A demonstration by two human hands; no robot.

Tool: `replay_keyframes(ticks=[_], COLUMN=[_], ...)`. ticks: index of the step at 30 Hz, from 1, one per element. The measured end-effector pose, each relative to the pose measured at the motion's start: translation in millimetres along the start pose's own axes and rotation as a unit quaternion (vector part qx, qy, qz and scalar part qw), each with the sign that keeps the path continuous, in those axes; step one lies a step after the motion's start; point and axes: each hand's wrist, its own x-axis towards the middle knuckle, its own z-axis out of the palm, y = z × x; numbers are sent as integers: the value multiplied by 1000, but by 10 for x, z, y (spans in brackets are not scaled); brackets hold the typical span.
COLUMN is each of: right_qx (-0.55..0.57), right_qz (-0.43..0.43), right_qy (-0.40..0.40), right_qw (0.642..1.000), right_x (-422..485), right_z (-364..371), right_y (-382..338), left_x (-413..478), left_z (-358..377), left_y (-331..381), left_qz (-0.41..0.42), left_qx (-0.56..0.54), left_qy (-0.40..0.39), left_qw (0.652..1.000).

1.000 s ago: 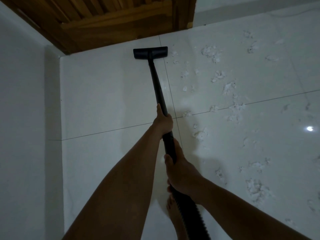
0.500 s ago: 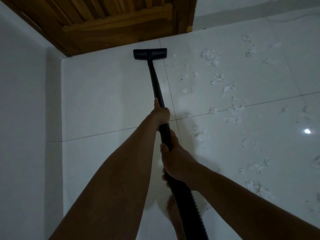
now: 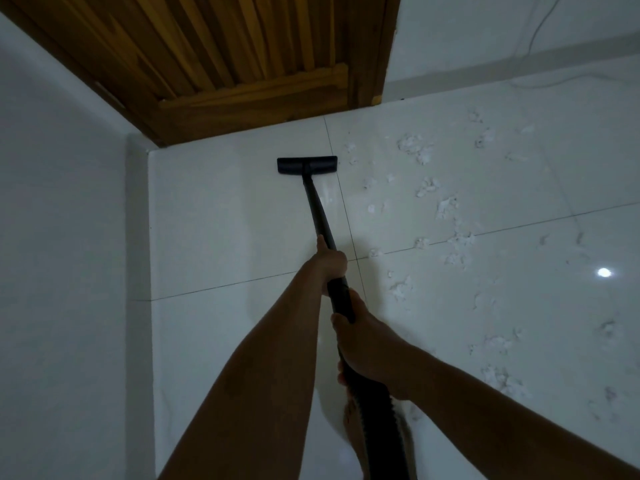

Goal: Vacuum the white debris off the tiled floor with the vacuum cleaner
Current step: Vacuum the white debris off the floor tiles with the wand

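Meanwhile, the nozzle had drawn back from the door at the floor's far edge; a moment earlier it lay almost against the threshold, and a strip of bare tile now showed between them. That read as the return half of a stroke along the left-hand lane, which already looked clean. Both hands were clamped on the wand: the left hand higher up, thumb along the tube, the right hand just below it where the ribbed hose began. The debris lay scattered to the right of the nozzle, from near the far edge back toward the person, none of it under the head just then, so most of the task appeared still undone. The wall ran close along the floor's left edge, leaving little room that way. To the right the floor was open, so a sideways shift into the debris seemed the sensible next pass.
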Motion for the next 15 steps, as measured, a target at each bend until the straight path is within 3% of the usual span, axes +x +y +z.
replay_keyframes(ticks=[15], right_qx=[-52], right_qz=[-9], right_qy=[24], right_qw=[998], right_x=[299], right_z=[-372], right_y=[-588], left_x=[308], left_z=[-244], left_y=[670], left_qz=[-19], left_qx=[-36], left_qy=[3], left_qw=[999])
